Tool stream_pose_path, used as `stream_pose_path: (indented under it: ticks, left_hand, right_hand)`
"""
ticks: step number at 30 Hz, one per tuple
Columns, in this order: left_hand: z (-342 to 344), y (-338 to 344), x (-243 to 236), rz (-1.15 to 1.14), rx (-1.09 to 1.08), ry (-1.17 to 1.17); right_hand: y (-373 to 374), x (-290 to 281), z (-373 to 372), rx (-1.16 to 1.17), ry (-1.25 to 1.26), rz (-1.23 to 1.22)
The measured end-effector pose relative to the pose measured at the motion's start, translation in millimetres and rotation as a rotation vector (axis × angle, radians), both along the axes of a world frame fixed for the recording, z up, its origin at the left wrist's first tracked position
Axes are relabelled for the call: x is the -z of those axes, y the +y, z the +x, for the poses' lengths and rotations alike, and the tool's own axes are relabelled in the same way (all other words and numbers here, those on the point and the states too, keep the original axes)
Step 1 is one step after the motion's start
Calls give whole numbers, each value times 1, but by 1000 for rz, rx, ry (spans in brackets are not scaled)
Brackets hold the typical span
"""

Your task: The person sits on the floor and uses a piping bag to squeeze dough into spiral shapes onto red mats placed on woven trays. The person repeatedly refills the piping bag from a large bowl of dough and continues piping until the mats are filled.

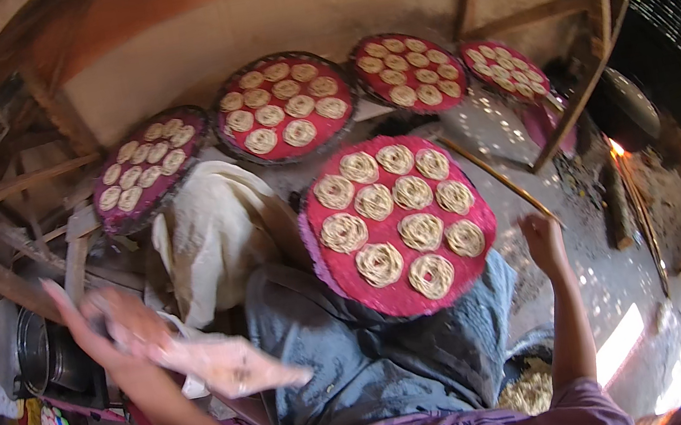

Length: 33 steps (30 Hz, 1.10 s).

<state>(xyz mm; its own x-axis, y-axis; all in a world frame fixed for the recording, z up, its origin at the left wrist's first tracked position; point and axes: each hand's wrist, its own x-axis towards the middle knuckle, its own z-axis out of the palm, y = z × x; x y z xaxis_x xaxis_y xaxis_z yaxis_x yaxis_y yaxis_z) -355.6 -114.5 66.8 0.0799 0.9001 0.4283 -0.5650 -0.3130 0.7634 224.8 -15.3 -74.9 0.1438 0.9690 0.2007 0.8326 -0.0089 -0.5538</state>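
Note:
My left hand (124,316), smeared by motion, is raised at the left with a pale, tapering bag or cloth (226,365) hanging from it toward my lap. A round board with a bright pink-red surface (339,284) rests on my knees. Several pale coils of noodle-like dough (411,191) lie in rings on it. My right hand (541,233) is closed, just right of the board; I cannot make out what its fingers hold. A thin stick (498,177) runs down to beside that hand, and whether they touch is unclear.
More round boards (291,136) of dough coils lean along the back wall. White cloth (220,225) drapes over something left of the board. A small fire (617,148) burns by a dark pot (627,105) at the right. Metal pots (47,355) stand at the left.

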Motion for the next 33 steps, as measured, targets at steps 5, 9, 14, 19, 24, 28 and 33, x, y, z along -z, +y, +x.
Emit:
stream_pose_path:
  ticks: [5, 9, 14, 19, 24, 28, 33]
  left_hand:
    - [3, -51, 74, -743, -316, 619]
    - [-5, -63, 161, -1173, -76, 158]
    - [-9, -52, 264, -1175, 124, 34]
    - [1, -44, 301, -1318, 25, 113]
    - [-6, -95, 280, -1004, -76, -28]
    - [-47, -155, 289, -1034, -253, 249]
    - [-83, -213, 354, -1473, -548, 89]
  right_hand:
    - [-6, 127, -4, 223, 845, -60]
    - [4, 186, -13, 269, 687, 243]
    - [22, 199, 4, 140, 588, 195]
    - [17, 193, 11, 222, 407, 55]
    - [10, 189, 20, 417, 296, -91]
    - [9, 191, 24, 330, 70, -188]
    - [11, 179, 10, 356, 316, -224]
